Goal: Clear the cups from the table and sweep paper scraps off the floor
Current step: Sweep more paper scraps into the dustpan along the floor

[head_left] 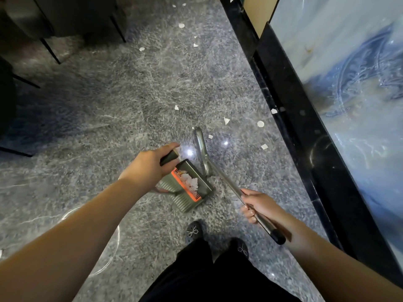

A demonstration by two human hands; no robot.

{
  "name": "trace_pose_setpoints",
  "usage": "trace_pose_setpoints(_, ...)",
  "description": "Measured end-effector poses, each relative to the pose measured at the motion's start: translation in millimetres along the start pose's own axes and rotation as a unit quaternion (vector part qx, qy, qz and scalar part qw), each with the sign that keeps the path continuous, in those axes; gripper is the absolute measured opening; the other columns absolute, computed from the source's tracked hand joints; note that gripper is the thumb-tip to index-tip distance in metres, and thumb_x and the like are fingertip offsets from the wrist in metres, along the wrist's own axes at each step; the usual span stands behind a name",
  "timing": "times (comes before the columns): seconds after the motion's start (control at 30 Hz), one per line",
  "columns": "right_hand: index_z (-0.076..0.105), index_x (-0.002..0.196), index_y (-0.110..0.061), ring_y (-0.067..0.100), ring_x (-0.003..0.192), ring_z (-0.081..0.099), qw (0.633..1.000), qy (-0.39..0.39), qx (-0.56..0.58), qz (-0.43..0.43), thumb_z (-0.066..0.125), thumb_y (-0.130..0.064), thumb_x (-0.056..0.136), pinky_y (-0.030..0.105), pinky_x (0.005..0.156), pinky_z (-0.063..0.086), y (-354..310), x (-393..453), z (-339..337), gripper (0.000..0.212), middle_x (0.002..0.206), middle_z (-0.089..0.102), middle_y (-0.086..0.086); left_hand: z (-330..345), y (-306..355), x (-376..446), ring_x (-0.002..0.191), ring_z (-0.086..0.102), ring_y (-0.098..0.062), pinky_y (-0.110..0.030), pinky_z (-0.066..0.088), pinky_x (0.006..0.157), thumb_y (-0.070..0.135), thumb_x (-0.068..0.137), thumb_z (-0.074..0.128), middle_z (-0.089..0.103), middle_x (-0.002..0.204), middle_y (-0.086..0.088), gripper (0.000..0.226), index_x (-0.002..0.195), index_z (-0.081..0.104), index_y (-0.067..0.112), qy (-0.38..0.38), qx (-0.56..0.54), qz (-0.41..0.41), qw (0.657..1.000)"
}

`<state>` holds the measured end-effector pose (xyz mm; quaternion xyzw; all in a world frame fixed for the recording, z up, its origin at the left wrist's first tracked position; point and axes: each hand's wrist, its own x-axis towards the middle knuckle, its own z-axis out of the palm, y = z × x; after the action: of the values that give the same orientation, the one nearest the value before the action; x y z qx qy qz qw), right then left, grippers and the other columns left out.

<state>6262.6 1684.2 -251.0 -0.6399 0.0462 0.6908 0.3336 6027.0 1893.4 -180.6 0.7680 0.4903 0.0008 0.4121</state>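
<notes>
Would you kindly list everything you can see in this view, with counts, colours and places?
Dustpan: one, grey-green with an orange comb, on the floor ahead of the feet, white scraps inside.
Broom: one, metal handle with a black end, head on the floor just beyond the dustpan.
Paper scraps: about a dozen, white, scattered on the floor beyond the broom and along the plinth.
Floor: grey speckled stone.
Plinth: black, running along the right.
Panel: blue-white marbled, right.
Chair legs: black, top left.
Shoes: two, black.
Left hand: gripping the dustpan handle.
Right hand: gripping the broom handle.
</notes>
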Motion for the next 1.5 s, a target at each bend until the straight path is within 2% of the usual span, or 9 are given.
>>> trace_pose_setpoints(0.2, 0.025, 0.15, -0.021, 0.008, 0.032, 0.035, 0.997, 0.034, 0.053, -0.037, 0.035, -0.01, 0.103, 0.016, 0.032, 0.029, -34, -8, -14, 0.049, 0.055, 0.038, 0.004, -11, 11, 25, 0.062, 0.055, 0.005, -0.006, 0.036, 0.052, 0.037, 0.094, 0.062, 0.056, 0.08, 0.025, 0.044, 0.135, 0.051, 0.047, 0.055, -0.014, 0.014, 0.998)
trace_pose_setpoints(0.33, 0.03, 0.147, -0.019, 0.007, 0.031, 0.034, 0.996, 0.047, 0.042, -0.069, 0.035, -0.008, 0.103, 0.016, 0.032, 0.028, -69, -4, -24, 0.045, 0.056, 0.035, 0.003, -19, 22, 55, 0.067, 0.056, 0.001, -0.017, 0.042, 0.057, 0.037, 0.094, 0.062, 0.058, 0.083, 0.021, 0.044, 0.136, 0.049, 0.046, 0.064, -0.019, 0.02, 0.998)
trace_pose_setpoints(0.6, 0.033, 0.144, -0.02, 0.008, 0.035, 0.037, 0.995, 0.07, 0.018, -0.069, 0.039, -0.008, 0.101, 0.018, 0.033, 0.031, -172, 52, -68, 0.045, 0.058, 0.037, 0.002, -49, 48, 152, 0.057, 0.058, -0.004, -0.016, 0.042, 0.045, 0.041, 0.093, 0.062, 0.062, 0.084, 0.016, 0.039, 0.129, 0.052, 0.051, 0.067, 0.002, -0.02, 0.998)
trace_pose_setpoints(0.7, 0.04, 0.134, -0.017, 0.008, 0.034, 0.038, 0.996, 0.071, 0.009, -0.061, 0.037, -0.006, 0.101, 0.018, 0.032, 0.031, -211, 76, -78, 0.035, 0.053, 0.038, 0.001, -66, 56, 189, 0.046, 0.056, -0.009, -0.023, 0.047, 0.041, 0.041, 0.092, 0.063, 0.064, 0.077, 0.01, 0.036, 0.124, 0.054, 0.054, 0.057, 0.017, -0.034, 0.998)
trace_pose_setpoints(0.87, 0.047, 0.101, -0.02, 0.007, 0.033, 0.039, 0.997, 0.075, 0.012, -0.028, 0.036, -0.005, 0.101, 0.018, 0.032, 0.031, -260, 113, -92, 0.019, 0.045, 0.043, -0.001, -91, 62, 235, 0.036, 0.049, -0.007, -0.018, 0.039, 0.034, 0.042, 0.09, 0.065, 0.06, 0.065, 0.009, 0.035, 0.12, 0.056, 0.057, 0.064, 0.006, -0.052, 0.997)
trace_pose_setpoints(1.07, 0.038, 0.132, -0.013, 0.009, 0.036, 0.04, 0.996, 0.081, -0.033, 0.007, 0.036, -0.005, 0.1, 0.019, 0.033, 0.032, -287, 152, -85, 0.033, 0.052, 0.042, 0.002, -105, 66, 270, 0.051, 0.057, 0.005, -0.009, 0.037, 0.041, 0.039, 0.089, 0.068, 0.062, 0.079, 0.018, 0.039, 0.121, 0.056, 0.058, 0.046, 0.024, -0.034, 0.998)
trace_pose_setpoints(1.2, 0.037, 0.125, -0.025, 0.009, 0.033, 0.038, 0.996, 0.075, -0.041, 0.024, 0.034, -0.003, 0.1, 0.018, 0.032, 0.03, -292, 164, -56, 0.033, 0.051, 0.039, 0.002, -109, 64, 288, 0.071, 0.059, 0.008, -0.016, 0.047, 0.066, 0.041, 0.089, 0.067, 0.067, 0.102, 0.012, 0.042, 0.123, 0.052, 0.059, 0.02, 0.043, 0.0, 0.999)
trace_pose_setpoints(1.3, 0.033, 0.143, -0.024, 0.009, 0.034, 0.037, 0.994, 0.066, -0.077, 0.031, 0.035, -0.002, 0.1, 0.018, 0.034, 0.031, -281, 160, -22, 0.049, 0.056, 0.039, 0.005, -110, 60, 290, 0.1, 0.063, -0.006, -0.027, 0.048, 0.093, 0.04, 0.09, 0.066, 0.064, 0.12, 0.013, 0.045, 0.126, 0.048, 0.06, -0.003, 0.042, 0.019, 0.999)
trace_pose_setpoints(1.5, 0.02, 0.151, -0.024, 0.008, 0.031, 0.032, 0.997, 0.024, -0.032, 0.062, 0.032, -0.005, 0.102, 0.015, 0.034, 0.026, -248, 146, 52, 0.055, 0.059, 0.031, 0.003, -125, 38, 285, 0.071, 0.059, 0.008, -0.016, 0.046, 0.066, 0.039, 0.091, 0.065, 0.063, 0.087, 0.021, 0.044, 0.128, 0.05, 0.058, -0.005, 0.032, 0.025, 0.999)
